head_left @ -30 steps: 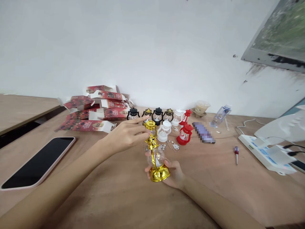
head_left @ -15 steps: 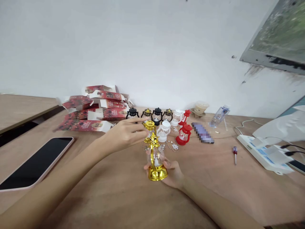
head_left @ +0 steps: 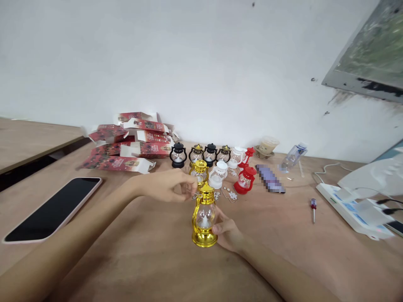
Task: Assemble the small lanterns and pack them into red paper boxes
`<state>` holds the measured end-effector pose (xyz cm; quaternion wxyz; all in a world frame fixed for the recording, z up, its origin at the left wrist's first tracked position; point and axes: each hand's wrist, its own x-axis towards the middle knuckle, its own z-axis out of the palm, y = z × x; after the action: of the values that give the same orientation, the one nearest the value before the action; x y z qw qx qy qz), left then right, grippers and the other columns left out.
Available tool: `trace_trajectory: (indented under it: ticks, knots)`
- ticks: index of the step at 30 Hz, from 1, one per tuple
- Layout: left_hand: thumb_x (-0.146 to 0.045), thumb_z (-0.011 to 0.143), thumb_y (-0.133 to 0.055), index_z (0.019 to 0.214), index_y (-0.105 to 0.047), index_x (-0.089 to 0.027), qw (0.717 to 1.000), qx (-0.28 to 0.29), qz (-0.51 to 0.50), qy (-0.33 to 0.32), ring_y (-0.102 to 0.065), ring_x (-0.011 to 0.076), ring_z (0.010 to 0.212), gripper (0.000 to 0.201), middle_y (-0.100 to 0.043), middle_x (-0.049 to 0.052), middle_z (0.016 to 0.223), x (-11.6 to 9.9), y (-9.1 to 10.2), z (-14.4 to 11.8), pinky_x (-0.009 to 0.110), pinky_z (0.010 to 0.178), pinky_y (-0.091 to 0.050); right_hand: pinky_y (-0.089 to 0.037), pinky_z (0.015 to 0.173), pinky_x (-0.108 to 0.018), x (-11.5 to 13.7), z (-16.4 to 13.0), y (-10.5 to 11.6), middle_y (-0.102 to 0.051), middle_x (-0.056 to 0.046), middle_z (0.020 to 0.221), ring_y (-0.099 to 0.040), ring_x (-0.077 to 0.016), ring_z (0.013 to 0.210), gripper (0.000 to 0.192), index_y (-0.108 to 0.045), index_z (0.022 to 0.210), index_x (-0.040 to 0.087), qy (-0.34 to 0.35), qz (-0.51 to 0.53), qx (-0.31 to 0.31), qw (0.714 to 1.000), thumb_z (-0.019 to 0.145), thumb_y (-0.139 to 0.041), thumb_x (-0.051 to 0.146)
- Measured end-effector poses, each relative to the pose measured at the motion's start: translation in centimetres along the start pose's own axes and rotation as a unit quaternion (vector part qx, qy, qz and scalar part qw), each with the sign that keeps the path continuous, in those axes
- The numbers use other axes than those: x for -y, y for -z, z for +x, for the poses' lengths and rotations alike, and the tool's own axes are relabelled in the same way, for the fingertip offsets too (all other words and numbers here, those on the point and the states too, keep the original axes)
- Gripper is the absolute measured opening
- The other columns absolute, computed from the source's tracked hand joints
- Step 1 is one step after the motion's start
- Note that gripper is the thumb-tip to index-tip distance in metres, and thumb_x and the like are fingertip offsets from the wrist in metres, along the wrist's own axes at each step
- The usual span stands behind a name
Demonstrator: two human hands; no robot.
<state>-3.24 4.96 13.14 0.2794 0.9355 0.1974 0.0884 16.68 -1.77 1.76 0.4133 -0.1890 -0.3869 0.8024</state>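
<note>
Head view, work in hand: a small gold toy lantern (head_left: 204,216) stands upright on the wooden table (head_left: 157,256), close to the person and centred in the picture.
Head view, right hand: the right hand (head_left: 227,232) is cupped around the lantern's clear globe and gold base from the right, fingers touching it and steadying it.
Head view, left hand: the left hand (head_left: 166,186) is closed in a narrow pinch at the lantern's top left, apparently on its thin wire handle; the handle is too fine to see clearly.
Head view, what looks done: judging by how they stand, a cluster of assembled lanterns (head_left: 210,161) in black, gold, white and red sits upright just behind. The gold lantern in hand has base, globe and cap together.
Head view, what looks left: only the handle seems unsettled. Small loose flat parts (head_left: 231,193) lie between the lantern and the cluster, which suggests more pieces to fit.
Head view, surroundings: opened red boxes (head_left: 129,147) are stacked at the back left, a phone (head_left: 53,209) lies face up at the left, and a small screwdriver (head_left: 312,207) lies well apart at the right.
</note>
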Motion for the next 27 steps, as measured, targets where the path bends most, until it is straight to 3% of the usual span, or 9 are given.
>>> trace_trajectory:
  ticks: [4, 8, 10, 13, 17, 20, 27]
  knots:
    - [-0.006, 0.079, -0.043, 0.093, -0.06, -0.016, 0.998, 0.035, -0.037, -0.046, -0.064, 0.0156, 0.082, 0.025, -0.069, 0.005, 0.09, 0.6, -0.2, -0.2, 0.025, 0.073, -0.052, -0.036, 0.06, -0.024, -0.1, 0.0, 0.0, -0.064, 0.002, 0.076, -0.054, -0.0131, 0.064, 0.06, -0.056, 0.103, 0.021, -0.004, -0.014, 0.006, 1.0, 0.048, -0.08, 0.022]
    - [-0.008, 0.084, -0.035, 0.09, -0.063, -0.019, 0.997, -0.003, -0.028, -0.074, -0.065, 0.0155, 0.075, 0.03, -0.071, 0.004, 0.085, 0.5, 0.0, -0.4, 0.024, 0.069, -0.051, -0.039, 0.066, -0.027, 0.0, 0.1, -0.2, -0.065, 0.0, 0.079, -0.056, -0.0153, 0.069, 0.063, -0.055, 0.107, 0.02, 0.003, -0.031, 0.015, 0.999, 0.049, -0.08, 0.026]
    - [-0.01, 0.086, -0.031, 0.091, -0.063, -0.018, 0.995, 0.004, -0.06, -0.084, -0.064, 0.0162, 0.073, 0.033, -0.071, 0.005, 0.083, 0.4, 0.1, -0.4, 0.025, 0.07, -0.051, -0.04, 0.068, -0.028, 0.0, 0.1, -0.4, -0.066, -0.001, 0.081, -0.057, -0.0161, 0.071, 0.064, -0.055, 0.106, 0.02, 0.001, -0.036, 0.015, 0.999, 0.048, -0.081, 0.027]
    - [-0.012, 0.088, -0.029, 0.097, -0.06, -0.017, 0.995, 0.025, -0.073, -0.055, -0.063, 0.0163, 0.074, 0.032, -0.07, 0.004, 0.083, 0.2, -0.1, -0.2, 0.026, 0.071, -0.05, -0.04, 0.067, -0.028, 0.1, 0.1, -0.4, -0.066, -0.002, 0.083, -0.056, -0.0163, 0.071, 0.067, -0.054, 0.108, 0.02, -0.008, -0.044, 0.02, 0.999, 0.047, -0.082, 0.027]
    - [-0.006, 0.078, -0.039, 0.092, -0.055, -0.017, 0.999, 0.005, 0.024, -0.024, -0.057, 0.0156, 0.069, 0.023, -0.063, 0.003, 0.082, -0.3, -0.8, -0.1, 0.023, 0.064, -0.046, -0.04, 0.067, -0.026, 0.0, -0.1, -0.3, -0.064, -0.002, 0.092, -0.055, -0.0151, 0.073, 0.07, -0.054, 0.112, 0.022, -0.01, -0.057, 0.018, 0.998, 0.048, -0.083, 0.026]
    - [-0.002, 0.072, -0.04, 0.088, -0.052, -0.017, 0.997, 0.037, 0.067, 0.004, -0.052, 0.0136, 0.063, 0.025, -0.057, 0.001, 0.075, -0.9, -0.9, -0.1, 0.02, 0.056, -0.042, -0.04, 0.073, -0.026, 0.0, -0.1, -0.1, -0.061, -0.002, 0.102, -0.054, -0.0161, 0.082, 0.072, -0.054, 0.112, 0.023, -0.01, -0.071, 0.028, 0.997, 0.047, -0.084, 0.025]
    - [-0.004, 0.077, -0.045, 0.092, -0.051, -0.018, 0.996, 0.039, 0.059, 0.058, -0.056, 0.0105, 0.064, 0.021, -0.059, -0.001, 0.078, -1.5, 0.2, -0.4, 0.017, 0.055, -0.042, -0.039, 0.068, -0.022, -0.2, 0.0, 0.1, -0.061, 0.002, 0.086, -0.053, -0.0127, 0.076, 0.059, -0.053, 0.097, 0.022, -0.01, -0.088, 0.032, 0.996, 0.047, -0.084, 0.02]
